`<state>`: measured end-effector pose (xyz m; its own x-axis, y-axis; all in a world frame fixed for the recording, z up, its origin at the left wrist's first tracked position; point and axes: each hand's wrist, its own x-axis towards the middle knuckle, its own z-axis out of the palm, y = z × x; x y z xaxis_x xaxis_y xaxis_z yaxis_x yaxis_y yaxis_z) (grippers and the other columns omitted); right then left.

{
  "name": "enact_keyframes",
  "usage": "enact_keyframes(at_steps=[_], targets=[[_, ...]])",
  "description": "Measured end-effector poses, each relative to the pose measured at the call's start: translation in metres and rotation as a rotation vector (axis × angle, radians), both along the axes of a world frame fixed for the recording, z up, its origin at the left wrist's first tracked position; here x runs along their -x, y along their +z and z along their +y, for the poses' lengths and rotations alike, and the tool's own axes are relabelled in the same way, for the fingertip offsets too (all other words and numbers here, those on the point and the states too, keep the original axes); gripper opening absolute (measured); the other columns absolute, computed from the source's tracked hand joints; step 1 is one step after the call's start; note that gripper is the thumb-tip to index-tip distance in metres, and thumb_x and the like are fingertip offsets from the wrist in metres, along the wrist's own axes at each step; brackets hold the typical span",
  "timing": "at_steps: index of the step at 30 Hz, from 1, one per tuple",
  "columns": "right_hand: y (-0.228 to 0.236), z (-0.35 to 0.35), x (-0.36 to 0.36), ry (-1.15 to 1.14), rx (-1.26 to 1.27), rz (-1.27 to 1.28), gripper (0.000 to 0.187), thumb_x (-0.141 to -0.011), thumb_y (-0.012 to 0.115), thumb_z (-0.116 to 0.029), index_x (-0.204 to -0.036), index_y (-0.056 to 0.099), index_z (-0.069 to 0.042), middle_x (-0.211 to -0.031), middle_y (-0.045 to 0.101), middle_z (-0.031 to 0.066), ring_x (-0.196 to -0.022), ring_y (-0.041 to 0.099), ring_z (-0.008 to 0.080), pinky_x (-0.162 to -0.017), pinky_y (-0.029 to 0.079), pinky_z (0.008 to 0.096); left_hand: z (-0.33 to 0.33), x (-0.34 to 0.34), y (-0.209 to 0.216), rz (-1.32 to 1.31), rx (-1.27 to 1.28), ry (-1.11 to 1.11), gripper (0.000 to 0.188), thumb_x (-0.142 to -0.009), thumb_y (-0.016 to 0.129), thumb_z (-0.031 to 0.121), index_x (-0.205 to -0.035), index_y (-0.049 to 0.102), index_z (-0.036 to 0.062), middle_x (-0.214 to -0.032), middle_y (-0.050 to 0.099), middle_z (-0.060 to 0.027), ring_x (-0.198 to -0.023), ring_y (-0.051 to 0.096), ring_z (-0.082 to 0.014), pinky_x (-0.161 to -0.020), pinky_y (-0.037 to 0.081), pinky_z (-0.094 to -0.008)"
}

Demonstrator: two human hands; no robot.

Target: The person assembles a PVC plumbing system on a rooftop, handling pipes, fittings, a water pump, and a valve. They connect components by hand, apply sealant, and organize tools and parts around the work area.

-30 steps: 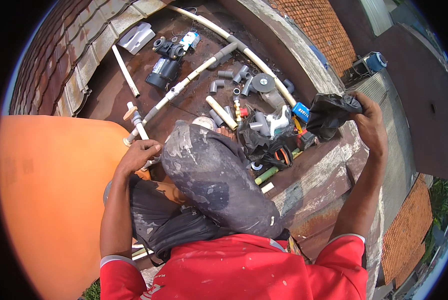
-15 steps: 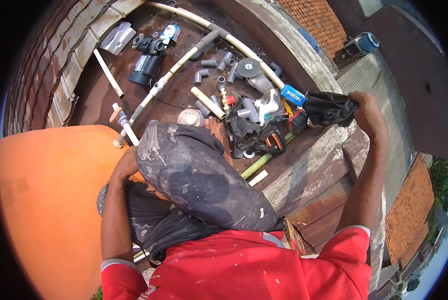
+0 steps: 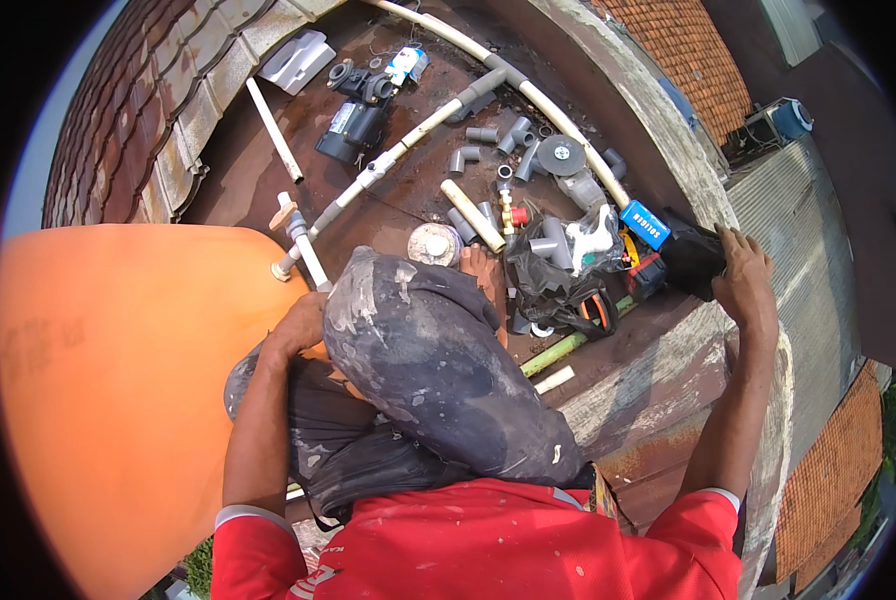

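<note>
At the right, my right hand (image 3: 746, 278) grips the edge of a black plastic bag (image 3: 690, 262), its fingers closed over it. Beside that bag lie a blue box (image 3: 645, 225) and a red-and-black tool (image 3: 648, 275). Another black bag (image 3: 558, 285), spread open, holds grey pipe fittings and a white item (image 3: 593, 238). My left hand (image 3: 303, 322) is by my raised knee, close to the lower end of a white pipe (image 3: 313, 262) with an orange-handled valve (image 3: 285, 212). The knee hides its fingers, so whether it holds the pipe does not show.
A large orange tank (image 3: 118, 380) fills the left. A dark pump (image 3: 353, 125), a joined pipe run (image 3: 418, 130), loose grey elbows (image 3: 465, 157), a cutting disc (image 3: 562, 154) and a round tub (image 3: 434, 243) lie ahead. A weathered wall edge (image 3: 668, 130) borders the right.
The whole view has shifted, so most things appear farther right. My right hand has lowered the black bag's edge slightly, closer beside the blue box. My left hand stays by the knee.
</note>
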<state>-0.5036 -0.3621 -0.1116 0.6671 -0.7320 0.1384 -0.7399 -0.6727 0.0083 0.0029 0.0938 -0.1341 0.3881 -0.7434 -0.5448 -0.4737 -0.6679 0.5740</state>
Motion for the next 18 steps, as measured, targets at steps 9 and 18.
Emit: enact_keyframes(at_steps=[9, 18], targets=[[-0.009, 0.096, -0.074, -0.086, -0.505, -0.303, 0.03, -0.099, 0.08, -0.019, -0.082, 0.063, 0.0, -0.073, 0.063, 0.0226, -0.069, 0.064, 0.0428, -0.066, 0.05, 0.0513, -0.01, -0.004, -0.007, -0.201, -0.07, -0.001, 0.025, -0.102, 0.072, 0.023, -0.101, 0.077, -0.0024, -0.083, 0.07, -0.0203, -0.076, 0.067, -0.0319, -0.078, 0.054, -0.044], [-0.099, 0.172, -0.076, -0.087, -0.64, -0.393, 0.019, -0.095, 0.081, -0.015, -0.104, 0.069, -0.004, -0.107, 0.073, 0.018, -0.1, 0.067, 0.0429, -0.086, 0.052, 0.0552, 0.012, -0.007, -0.028, 0.06, -0.008, 0.246, 0.027, -0.099, 0.074, 0.021, -0.105, 0.077, -0.005, -0.092, 0.078, -0.0203, -0.084, 0.072, -0.0236, -0.083, 0.057, -0.0409]])
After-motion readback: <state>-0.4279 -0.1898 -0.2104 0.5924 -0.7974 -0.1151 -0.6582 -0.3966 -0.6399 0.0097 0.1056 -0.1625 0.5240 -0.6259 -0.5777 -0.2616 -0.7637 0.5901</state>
